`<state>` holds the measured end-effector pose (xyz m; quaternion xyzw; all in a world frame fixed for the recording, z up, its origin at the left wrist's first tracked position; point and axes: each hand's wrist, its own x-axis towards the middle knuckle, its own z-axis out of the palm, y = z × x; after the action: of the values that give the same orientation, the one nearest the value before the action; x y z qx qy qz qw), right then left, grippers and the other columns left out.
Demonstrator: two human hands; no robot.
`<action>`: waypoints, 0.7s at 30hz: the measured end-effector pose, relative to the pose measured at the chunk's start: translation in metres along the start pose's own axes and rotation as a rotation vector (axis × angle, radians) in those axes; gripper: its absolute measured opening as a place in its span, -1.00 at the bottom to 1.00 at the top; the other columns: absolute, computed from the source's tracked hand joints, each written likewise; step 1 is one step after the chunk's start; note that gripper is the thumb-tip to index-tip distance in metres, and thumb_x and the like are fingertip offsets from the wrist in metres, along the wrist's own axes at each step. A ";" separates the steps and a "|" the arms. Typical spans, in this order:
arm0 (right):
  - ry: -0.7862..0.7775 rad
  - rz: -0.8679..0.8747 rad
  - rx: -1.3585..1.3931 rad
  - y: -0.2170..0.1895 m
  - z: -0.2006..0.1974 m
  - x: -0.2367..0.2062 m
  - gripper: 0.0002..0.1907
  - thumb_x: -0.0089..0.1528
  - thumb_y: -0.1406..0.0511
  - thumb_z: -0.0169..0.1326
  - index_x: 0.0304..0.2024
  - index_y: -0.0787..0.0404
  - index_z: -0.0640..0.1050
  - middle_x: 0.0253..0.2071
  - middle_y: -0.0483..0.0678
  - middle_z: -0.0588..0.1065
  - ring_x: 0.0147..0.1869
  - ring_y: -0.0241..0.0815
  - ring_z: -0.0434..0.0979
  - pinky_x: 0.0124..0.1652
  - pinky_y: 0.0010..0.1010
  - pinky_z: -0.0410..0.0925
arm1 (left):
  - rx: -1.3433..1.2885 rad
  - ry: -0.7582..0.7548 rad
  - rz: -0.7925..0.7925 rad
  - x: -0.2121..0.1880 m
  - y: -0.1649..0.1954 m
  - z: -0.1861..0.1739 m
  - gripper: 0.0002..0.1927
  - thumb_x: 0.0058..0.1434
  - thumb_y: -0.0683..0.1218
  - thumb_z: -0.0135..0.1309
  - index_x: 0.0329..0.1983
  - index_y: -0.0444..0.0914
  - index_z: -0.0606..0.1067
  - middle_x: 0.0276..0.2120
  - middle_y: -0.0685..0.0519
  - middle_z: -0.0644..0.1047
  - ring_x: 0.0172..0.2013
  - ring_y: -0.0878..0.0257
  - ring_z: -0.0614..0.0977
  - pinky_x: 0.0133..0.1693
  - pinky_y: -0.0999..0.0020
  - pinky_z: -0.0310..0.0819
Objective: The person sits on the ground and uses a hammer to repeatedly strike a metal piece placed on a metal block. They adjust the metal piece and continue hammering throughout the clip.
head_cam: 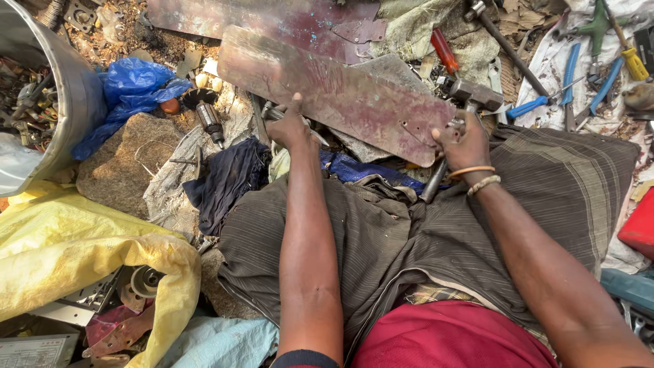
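The ground was a litter of scrap and rags, a yellow sack (82,238) lying at the left beside a blue plastic bag (129,85). The left hand (289,129) pressed down on the lower edge of a rusty metal blade (334,92). The right hand (463,140) was clenched around a hammer (470,95) by the blade's end; blue-handled pliers (545,102) lay beyond

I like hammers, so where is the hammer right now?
In the head view, the hammer is on the right side, its metal head just above the right hand that grips its handle, beside the end of the reddish metal blade.
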<state>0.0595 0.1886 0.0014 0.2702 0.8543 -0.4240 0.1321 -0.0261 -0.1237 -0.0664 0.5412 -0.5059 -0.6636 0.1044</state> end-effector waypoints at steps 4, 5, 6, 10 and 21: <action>0.199 -0.371 -0.263 0.009 0.005 0.020 -0.36 0.12 0.23 0.45 0.20 0.23 0.51 -0.05 0.08 0.52 -0.01 -0.02 0.54 -0.05 -0.16 0.43 | -0.329 -0.035 0.017 0.003 0.001 -0.001 -0.60 -0.01 -0.30 0.38 -0.21 -0.34 0.39 -0.36 -0.17 0.55 -0.51 0.10 0.50 -0.54 0.24 0.38; 0.190 -0.337 -0.254 0.012 0.010 0.022 -0.38 0.13 0.23 0.44 0.19 0.21 0.52 -0.05 0.07 0.52 -0.01 -0.04 0.54 -0.04 -0.17 0.43 | -0.377 -0.043 0.029 0.004 0.001 -0.001 -0.58 -0.01 -0.32 0.38 -0.19 -0.34 0.38 -0.34 -0.15 0.55 -0.49 0.12 0.52 -0.53 0.25 0.41; 0.177 -0.306 -0.245 0.016 0.015 0.022 -0.39 0.13 0.22 0.43 0.19 0.20 0.53 -0.06 0.06 0.51 -0.02 -0.05 0.54 -0.04 -0.17 0.44 | -0.426 -0.047 0.042 0.006 0.000 -0.002 -0.56 -0.01 -0.34 0.38 -0.17 -0.34 0.36 -0.32 -0.14 0.54 -0.47 0.13 0.55 -0.53 0.26 0.44; 0.299 -0.541 -0.221 0.024 0.034 0.018 -0.34 0.16 0.23 0.50 0.22 0.26 0.50 0.02 0.10 0.50 0.04 -0.02 0.53 0.01 -0.15 0.41 | -0.398 0.022 -0.039 0.011 -0.004 -0.003 -0.50 -0.05 -0.35 0.38 -0.13 -0.34 0.36 -0.23 -0.12 0.56 -0.37 0.12 0.62 -0.38 0.31 0.62; 0.215 -0.330 -0.019 0.004 0.051 -0.005 -0.33 0.10 0.31 0.44 0.23 0.14 0.47 -0.05 -0.04 0.53 -0.02 -0.19 0.54 -0.02 -0.30 0.46 | -0.286 -0.016 -0.086 0.013 0.003 -0.010 -0.42 -0.05 -0.42 0.32 0.03 -0.49 0.34 -0.18 -0.19 0.58 -0.34 0.10 0.68 -0.40 0.29 0.61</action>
<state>0.0662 0.1485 -0.0297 0.1692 0.9002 -0.4003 -0.0286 -0.0242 -0.1401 -0.0709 0.5366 -0.3832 -0.7371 0.1480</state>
